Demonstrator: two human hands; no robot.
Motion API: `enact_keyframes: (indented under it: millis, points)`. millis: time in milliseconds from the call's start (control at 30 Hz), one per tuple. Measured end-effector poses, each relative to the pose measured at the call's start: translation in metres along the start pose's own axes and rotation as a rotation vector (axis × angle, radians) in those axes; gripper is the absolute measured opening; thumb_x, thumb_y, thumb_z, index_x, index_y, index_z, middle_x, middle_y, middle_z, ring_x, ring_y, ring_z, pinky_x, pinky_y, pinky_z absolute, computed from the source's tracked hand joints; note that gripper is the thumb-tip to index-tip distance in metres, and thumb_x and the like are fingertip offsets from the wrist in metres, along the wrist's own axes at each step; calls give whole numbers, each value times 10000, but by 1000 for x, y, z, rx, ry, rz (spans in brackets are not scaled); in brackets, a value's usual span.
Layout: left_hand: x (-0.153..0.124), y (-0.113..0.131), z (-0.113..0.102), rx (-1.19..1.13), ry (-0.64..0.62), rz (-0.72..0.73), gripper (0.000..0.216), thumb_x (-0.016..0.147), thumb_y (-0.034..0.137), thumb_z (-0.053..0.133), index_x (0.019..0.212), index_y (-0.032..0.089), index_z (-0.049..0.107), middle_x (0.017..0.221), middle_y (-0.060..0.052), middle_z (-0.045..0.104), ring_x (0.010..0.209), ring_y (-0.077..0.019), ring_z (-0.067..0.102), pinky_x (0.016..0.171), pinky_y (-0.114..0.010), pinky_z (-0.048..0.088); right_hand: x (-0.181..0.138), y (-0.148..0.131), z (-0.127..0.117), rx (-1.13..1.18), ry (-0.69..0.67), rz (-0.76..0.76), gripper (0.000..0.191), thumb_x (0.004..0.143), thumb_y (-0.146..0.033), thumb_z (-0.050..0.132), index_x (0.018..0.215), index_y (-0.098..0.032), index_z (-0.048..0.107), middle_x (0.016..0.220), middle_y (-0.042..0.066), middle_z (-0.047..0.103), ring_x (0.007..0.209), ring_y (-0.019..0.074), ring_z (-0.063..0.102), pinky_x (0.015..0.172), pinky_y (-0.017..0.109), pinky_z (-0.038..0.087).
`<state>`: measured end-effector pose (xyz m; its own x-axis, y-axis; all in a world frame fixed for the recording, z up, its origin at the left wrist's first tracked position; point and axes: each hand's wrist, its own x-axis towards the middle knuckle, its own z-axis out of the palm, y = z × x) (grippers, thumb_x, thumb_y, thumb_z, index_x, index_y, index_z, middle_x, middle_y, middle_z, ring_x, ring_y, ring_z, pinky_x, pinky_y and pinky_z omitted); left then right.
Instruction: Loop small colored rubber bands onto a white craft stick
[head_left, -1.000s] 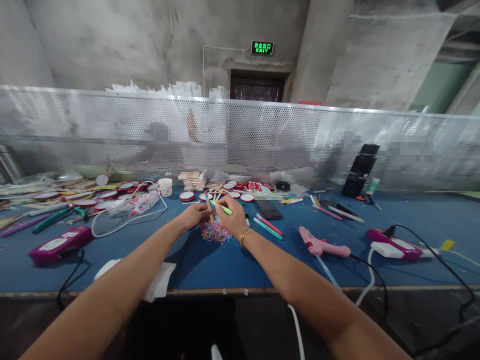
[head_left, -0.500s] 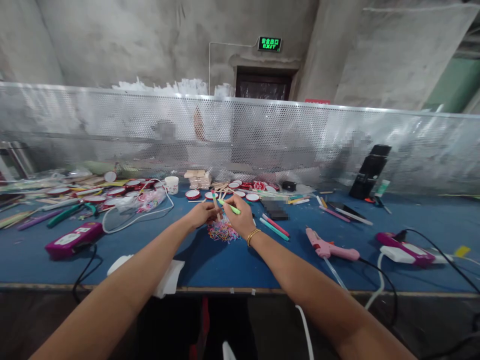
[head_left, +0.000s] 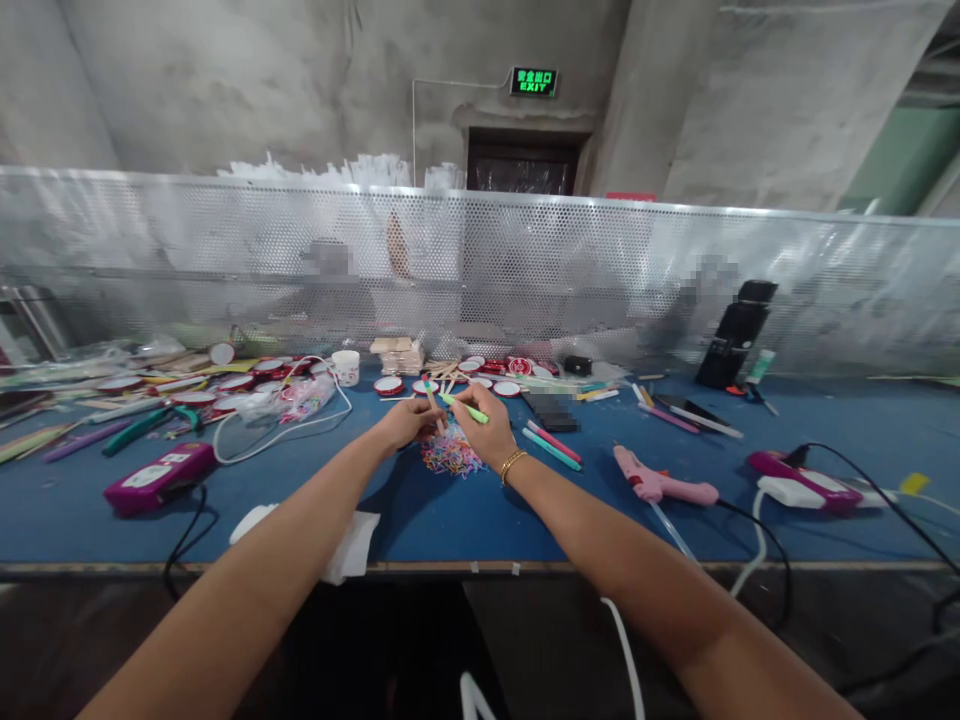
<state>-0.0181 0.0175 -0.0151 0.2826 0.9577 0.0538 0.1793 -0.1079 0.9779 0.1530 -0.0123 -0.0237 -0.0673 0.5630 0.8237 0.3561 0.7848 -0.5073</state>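
My left hand is closed on a flat wooden craft stick, which stands nearly upright with coloured marks near its top. In my right hand, a light green marker is gripped like a pen, its tip at or very near the stick; whether they touch I cannot tell. Beneath both hands lies a pile of small, multicoloured loops resembling rubber bands. A teal marker and a pink marker rest side by side, right of my right hand.
A pink glue gun and a purple-and-white power strip with cables lie at right. Another purple block and a white tissue are at left. Red-rimmed discs, a paper cup and wooden pieces line the back.
The view has shifted slightly. Both hands stay over the pile with the same stick and green marker; the marker's angle differs a little.
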Motion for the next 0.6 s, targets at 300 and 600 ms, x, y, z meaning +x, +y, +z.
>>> enact_keyframes:
  millis: [300,600]
  points:
    - [-2,2,3,48,-20,10,404,603,491,761,766,143,637,703,-31,668,581,-103,587,520,-201,398,0,0,-1,-2,-18,4,106,847,-271,489,795,-198,546,714,-8,563,672,125,515,668,254,408]
    - [-4,4,3,54,2,41,464,565,502,780,830,141,657,715,-39,679,598,-125,604,516,-210,389,0,-3,-3,-17,-11,-6,110,844,-269,485,783,-199,543,707,-9,557,663,126,514,662,257,401]
